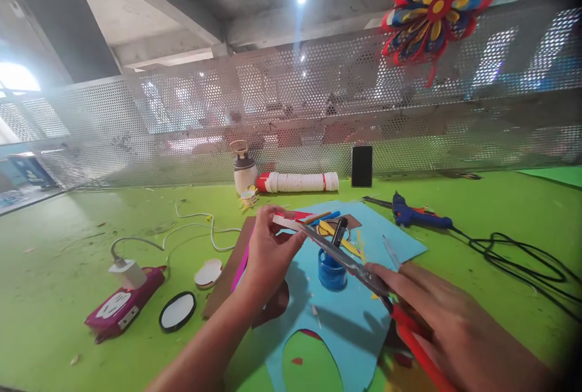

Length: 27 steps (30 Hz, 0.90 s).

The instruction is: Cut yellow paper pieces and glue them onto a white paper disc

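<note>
Where pinched, strip (291,220) between scissors (345,259).

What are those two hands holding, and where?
The left hand pinches a red-and-white paper strip by its near end; the right hand holds scissors by the red handles.

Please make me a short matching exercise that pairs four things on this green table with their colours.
Things:
1. glue gun
2. power strip
3. phone
4. scissors handles

Colours:
A. red
B. black
C. blue
D. magenta

Pairs: 1-C, 2-D, 3-B, 4-A. The right hand works the scissors on a paper strip pinched by the left hand.
</note>
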### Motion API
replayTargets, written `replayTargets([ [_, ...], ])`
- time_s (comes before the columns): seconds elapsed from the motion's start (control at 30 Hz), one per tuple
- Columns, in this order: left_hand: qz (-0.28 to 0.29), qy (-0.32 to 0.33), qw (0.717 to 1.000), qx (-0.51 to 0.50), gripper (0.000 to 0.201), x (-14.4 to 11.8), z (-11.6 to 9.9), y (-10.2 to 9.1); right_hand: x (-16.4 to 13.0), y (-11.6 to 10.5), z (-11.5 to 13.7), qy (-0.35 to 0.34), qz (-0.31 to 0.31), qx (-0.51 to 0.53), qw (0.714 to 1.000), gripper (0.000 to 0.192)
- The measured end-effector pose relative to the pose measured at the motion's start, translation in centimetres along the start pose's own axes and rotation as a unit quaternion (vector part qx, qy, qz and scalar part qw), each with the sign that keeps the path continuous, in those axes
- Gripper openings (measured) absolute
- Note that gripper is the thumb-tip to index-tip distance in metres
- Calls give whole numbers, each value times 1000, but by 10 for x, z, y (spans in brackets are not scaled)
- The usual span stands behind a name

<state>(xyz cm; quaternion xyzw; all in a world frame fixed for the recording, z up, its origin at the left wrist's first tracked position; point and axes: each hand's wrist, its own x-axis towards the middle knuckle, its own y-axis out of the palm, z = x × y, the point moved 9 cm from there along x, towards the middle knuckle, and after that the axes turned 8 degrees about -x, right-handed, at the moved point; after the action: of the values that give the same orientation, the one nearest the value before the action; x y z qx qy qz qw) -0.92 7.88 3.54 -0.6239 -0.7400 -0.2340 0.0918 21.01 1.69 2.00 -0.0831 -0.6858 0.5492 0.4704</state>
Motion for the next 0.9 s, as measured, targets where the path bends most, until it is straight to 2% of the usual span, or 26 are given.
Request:
replayTargets([
  [0.13, 17, -1, 999, 32, 36, -3, 3, 6, 6, -8, 10, -31, -27, -65, 997, 41],
  [0.3, 26, -10, 998, 59, 38, -5, 2, 10, 8, -10, 13, -33, -37, -116, 992, 39],
  [0.47, 13, -48, 999, 20, 38, -5, 2, 6, 7, -11, 13, -36, -41, -110, 992, 40],
  [0.6, 47, -98, 993, -50, 47, -7, 8, 9, 7, -9, 11, -32, -35, -94, 994, 43],
  [0.73, 73, -133, 979, -139, 40, -9, 11, 14, 9, -9, 8, -19, -30, -87, 996, 45],
  [0.9, 55, -142, 980, -126, 40, -9, 10, 11, 9, -15, 6, -17, -44, -100, 994, 43],
])
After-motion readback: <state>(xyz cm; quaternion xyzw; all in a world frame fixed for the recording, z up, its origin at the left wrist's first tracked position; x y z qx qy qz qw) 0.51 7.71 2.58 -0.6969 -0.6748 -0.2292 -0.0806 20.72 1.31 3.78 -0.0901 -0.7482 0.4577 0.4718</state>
